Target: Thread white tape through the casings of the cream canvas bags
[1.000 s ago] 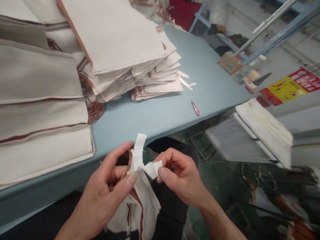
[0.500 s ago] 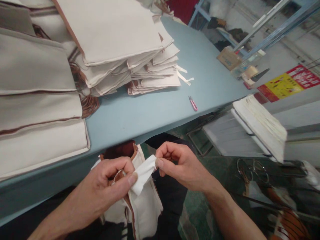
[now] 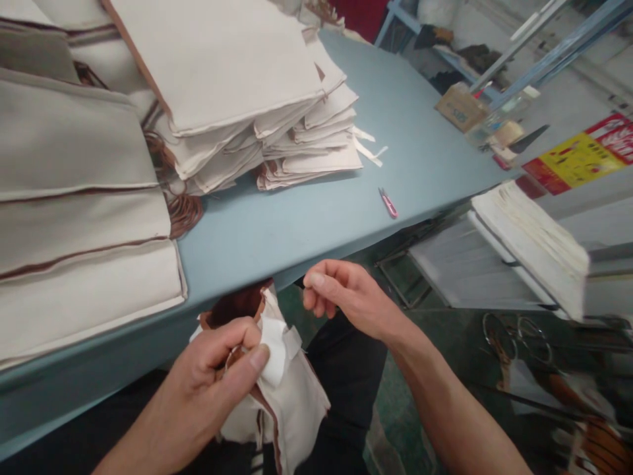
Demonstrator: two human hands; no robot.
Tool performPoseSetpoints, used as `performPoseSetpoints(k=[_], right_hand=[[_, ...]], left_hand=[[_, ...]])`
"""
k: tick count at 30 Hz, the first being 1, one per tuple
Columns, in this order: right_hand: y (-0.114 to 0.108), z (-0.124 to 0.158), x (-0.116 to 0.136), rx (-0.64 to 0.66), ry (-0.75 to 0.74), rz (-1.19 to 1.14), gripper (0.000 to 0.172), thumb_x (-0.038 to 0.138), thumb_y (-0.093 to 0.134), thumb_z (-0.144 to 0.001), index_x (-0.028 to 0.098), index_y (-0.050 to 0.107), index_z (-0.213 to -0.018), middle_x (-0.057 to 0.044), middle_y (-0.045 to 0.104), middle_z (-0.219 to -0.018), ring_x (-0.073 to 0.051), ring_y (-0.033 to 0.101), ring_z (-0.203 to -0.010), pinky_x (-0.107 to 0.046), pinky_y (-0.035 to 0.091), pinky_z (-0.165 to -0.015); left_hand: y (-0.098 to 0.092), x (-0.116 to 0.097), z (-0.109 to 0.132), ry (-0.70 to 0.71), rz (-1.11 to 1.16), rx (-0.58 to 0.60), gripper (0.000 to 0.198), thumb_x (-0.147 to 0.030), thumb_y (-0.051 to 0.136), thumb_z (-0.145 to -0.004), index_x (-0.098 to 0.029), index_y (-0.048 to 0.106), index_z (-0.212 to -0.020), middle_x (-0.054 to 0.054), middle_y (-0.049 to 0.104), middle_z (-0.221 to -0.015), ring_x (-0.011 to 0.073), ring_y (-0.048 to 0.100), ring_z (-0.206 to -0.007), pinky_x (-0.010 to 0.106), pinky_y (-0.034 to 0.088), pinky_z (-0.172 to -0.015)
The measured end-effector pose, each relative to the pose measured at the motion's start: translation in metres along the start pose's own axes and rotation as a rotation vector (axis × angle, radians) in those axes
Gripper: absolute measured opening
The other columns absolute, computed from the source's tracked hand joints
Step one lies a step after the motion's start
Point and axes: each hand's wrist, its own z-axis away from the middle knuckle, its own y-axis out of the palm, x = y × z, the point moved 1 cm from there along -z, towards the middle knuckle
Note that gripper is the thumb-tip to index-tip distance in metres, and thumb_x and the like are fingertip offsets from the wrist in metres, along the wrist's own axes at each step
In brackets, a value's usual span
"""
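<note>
My left hand [image 3: 225, 369] pinches a small white cloth strip [image 3: 273, 353] between thumb and forefinger. The strip's loose end bends over against a cream fabric bag [image 3: 301, 402] with brown edging, which rests on my lap below the table edge. Its brown-lined opening gapes behind my left hand. Just up and right of the bag, apart from the strip, is my right hand [image 3: 336, 290]. The thumb and forefinger of that hand are pressed together; whether anything thin lies between them does not show.
On the blue-grey table [image 3: 297, 227] lie a stack of flat cream bags [image 3: 237, 66], more bags [image 3: 89, 284] at left with coiled brown cords [image 3: 185, 214], and pink thread snips [image 3: 388, 203]. A cardboard box [image 3: 459, 107] stands at the back. White sheets [image 3: 534, 244] are piled at right.
My right hand has let go of the white cloth strip's end and moved up slightly. The strip's free end has dropped onto the bag. My left hand keeps its pinch.
</note>
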Motion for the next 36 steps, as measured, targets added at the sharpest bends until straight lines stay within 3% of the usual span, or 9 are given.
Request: performPoseSetpoints(k=[4, 7, 11, 15, 20, 25, 28, 32, 36], right_hand=[[0.018, 0.015, -0.01, -0.061, -0.04, 0.163, 0.048, 0.06, 0.06, -0.105, 0.017, 0.073, -0.088, -0.001, 0.069, -0.075, -0.013, 0.056, -0.067, -0.024, 0.041, -0.057], [0.043, 0.026, -0.014, -0.101, -0.087, 0.14, 0.033, 0.05, 0.071, -0.1, 0.018, 0.076, -0.092, 0.001, 0.067, -0.076, -0.013, 0.054, -0.067, -0.025, 0.041, -0.06], [0.066, 0.027, -0.014, -0.234, -0.232, 0.059, 0.02, 0.036, 0.075, -0.096, 0.019, 0.073, -0.085, 0.002, 0.064, -0.079, -0.013, 0.054, -0.07, -0.025, 0.043, -0.064], [0.076, 0.024, -0.017, -0.324, -0.319, -0.034, 0.021, 0.032, 0.07, -0.098, 0.021, 0.065, -0.081, 0.001, 0.063, -0.08, -0.014, 0.057, -0.075, -0.026, 0.047, -0.07], [0.088, 0.027, -0.02, -0.426, -0.358, -0.047, 0.022, 0.035, 0.067, -0.102, 0.021, 0.066, -0.085, -0.001, 0.066, -0.085, -0.016, 0.062, -0.078, -0.027, 0.051, -0.072], [0.09, 0.031, -0.019, -0.455, -0.348, -0.032, 0.028, 0.043, 0.065, -0.105, 0.021, 0.068, -0.088, 0.0, 0.064, -0.078, -0.015, 0.058, -0.069, -0.025, 0.049, -0.065], [0.075, 0.034, -0.017, -0.372, -0.294, -0.063, 0.035, 0.051, 0.065, -0.106, 0.02, 0.07, -0.091, 0.003, 0.059, -0.067, -0.012, 0.051, -0.058, -0.024, 0.043, -0.056], [0.047, 0.037, -0.008, -0.09, -0.195, 0.012, 0.035, 0.052, 0.068, -0.105, 0.019, 0.073, -0.094, 0.008, 0.047, -0.057, -0.009, 0.037, -0.048, -0.023, 0.03, -0.047], [0.033, 0.036, 0.003, 0.074, -0.106, 0.173, 0.031, 0.045, 0.068, -0.105, 0.019, 0.073, -0.089, 0.007, 0.049, -0.057, -0.009, 0.039, -0.052, -0.023, 0.026, -0.049]], left_hand=[[0.004, 0.002, 0.003, 0.05, -0.071, -0.166, 0.04, -0.045, 0.068, -0.098, -0.021, 0.068, -0.066, -0.002, 0.057, -0.06, 0.0134, 0.051, -0.053, 0.021, 0.04, -0.05], [0.009, 0.007, 0.007, 0.074, -0.092, -0.224, 0.032, -0.04, 0.069, -0.097, -0.022, 0.074, -0.072, -0.002, 0.063, -0.062, 0.0138, 0.055, -0.054, 0.021, 0.041, -0.052], [0.016, 0.007, 0.009, 0.105, -0.102, -0.256, 0.029, -0.037, 0.069, -0.095, -0.022, 0.074, -0.071, -0.003, 0.059, -0.058, 0.0124, 0.048, -0.05, 0.023, 0.035, -0.049], [0.023, 0.007, 0.01, 0.098, -0.091, -0.288, 0.027, -0.036, 0.071, -0.094, -0.022, 0.076, -0.071, -0.003, 0.062, -0.06, 0.0129, 0.047, -0.051, 0.024, 0.036, -0.051], [0.035, 0.008, 0.007, 0.08, -0.074, -0.364, 0.026, -0.035, 0.072, -0.093, -0.021, 0.076, -0.07, -0.002, 0.064, -0.06, 0.0131, 0.048, -0.051, 0.024, 0.039, -0.052], [0.043, 0.005, 0.006, 0.081, -0.088, -0.345, 0.029, -0.037, 0.07, -0.093, -0.021, 0.077, -0.07, -0.002, 0.065, -0.058, 0.0139, 0.052, -0.052, 0.024, 0.04, -0.053], [0.035, 0.009, 0.011, 0.036, -0.061, -0.305, 0.029, -0.042, 0.071, -0.094, -0.021, 0.079, -0.076, -0.002, 0.064, -0.058, 0.0138, 0.051, -0.051, 0.024, 0.038, -0.051], [0.016, 0.014, 0.014, -0.108, 0.102, -0.203, 0.042, -0.06, 0.066, -0.099, -0.021, 0.083, -0.096, 0.0, 0.071, -0.064, 0.0175, 0.058, -0.058, 0.024, 0.043, -0.056], [0.006, 0.005, 0.007, -0.075, 0.155, -0.04, 0.046, -0.061, 0.062, -0.102, -0.02, 0.084, -0.101, 0.002, 0.076, -0.07, 0.0174, 0.06, -0.063, 0.023, 0.045, -0.061]])
